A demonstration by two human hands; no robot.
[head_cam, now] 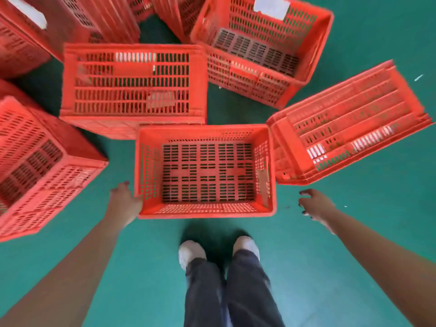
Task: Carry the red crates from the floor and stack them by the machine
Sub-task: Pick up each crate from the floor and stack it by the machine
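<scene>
red slotted crate (205,214), open top up, lower centre of frame on green floor (368,234), left grip (123,202) fingers straight against its left wall, right grip (315,204) spread, apart from it

I saw a slotted red crate (205,171) standing open side up on the green floor (354,232). An overturned crate (133,83) lay bottom-up just behind it, and a tipped crate (349,123) leaned close beside its right wall.
</scene>
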